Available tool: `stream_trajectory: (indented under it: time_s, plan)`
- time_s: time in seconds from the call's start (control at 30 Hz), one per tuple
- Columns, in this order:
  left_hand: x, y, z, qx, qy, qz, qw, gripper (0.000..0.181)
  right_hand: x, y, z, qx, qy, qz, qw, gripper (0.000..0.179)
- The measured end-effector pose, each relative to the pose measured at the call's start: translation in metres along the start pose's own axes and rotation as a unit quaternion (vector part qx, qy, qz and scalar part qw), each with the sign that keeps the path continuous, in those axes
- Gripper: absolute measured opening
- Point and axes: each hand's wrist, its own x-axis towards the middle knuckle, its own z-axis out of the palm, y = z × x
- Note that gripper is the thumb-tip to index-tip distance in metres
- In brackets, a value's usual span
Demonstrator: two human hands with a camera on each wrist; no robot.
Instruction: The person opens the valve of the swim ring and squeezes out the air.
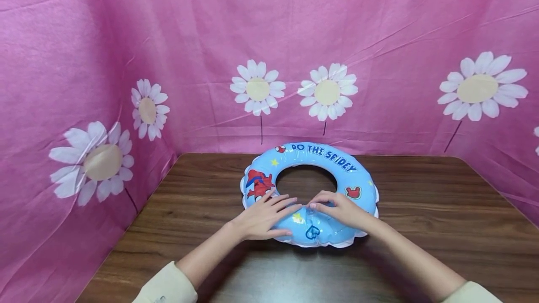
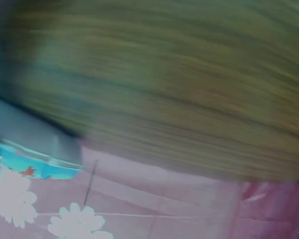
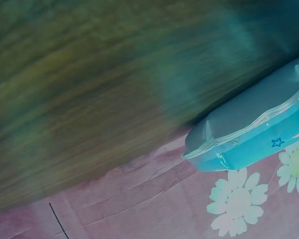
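A blue inflatable swim ring (image 1: 362,176) with printed cartoon figures and lettering lies on the table, puffed up, with a pale wavy rim. My left hand (image 1: 265,217) rests on its near left part, fingers spread and fairly straight. At the near inner edge, my right hand (image 1: 343,210) has curled fingers, with thumb and index fingertips pinching at a small clear valve, mostly hidden by them. The left wrist view shows the ring's side (image 2: 42,168) at the lower left. In the right wrist view, its pale underside and blue side (image 3: 249,152) appear at the right.
The dark wood-grain table (image 1: 189,200) extends around the ring on all sides. A pink cloth (image 1: 202,36) with large white daisies hangs behind the table and along both sides. Light-coloured sleeves (image 1: 168,286) cover the forearms near the bottom of the head view.
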Motion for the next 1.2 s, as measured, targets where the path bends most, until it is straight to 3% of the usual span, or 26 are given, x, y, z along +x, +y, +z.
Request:
stream_trajectory:
  time_s: [0.13,0.23,0.57,0.77,0.9,1.2]
  plan:
    - [-0.008,-0.004,0.005,0.009,0.007,0.038,0.9992,0.060,0.003,-0.001,-0.003,0.016,-0.024,0.021,0.9994,0.020]
    - [-0.009,-0.004,0.007,0.014,0.014,0.051,0.9985,0.058,0.004,0.004,-0.006,0.035,-0.046,0.030,0.9979,0.019]
    - [-0.013,-0.006,0.011,-0.010,0.024,0.053,0.9983,0.056,0.002,0.012,-0.011,0.123,-0.111,0.071,0.9837,0.012]
    - [-0.014,-0.005,0.013,-0.006,0.030,0.046,0.9985,0.055,0.002,0.020,-0.010,0.134,-0.112,0.086,0.9808,0.012]
    - [-0.015,-0.003,0.013,-0.009,0.030,0.042,0.9986,0.054,0.000,0.025,-0.009,0.138,-0.106,0.080,0.9815,0.011]
    - [-0.014,-0.003,0.014,-0.022,0.039,0.045,0.9980,0.053,-0.003,0.030,-0.007,0.147,-0.101,0.028,0.9836,0.007]
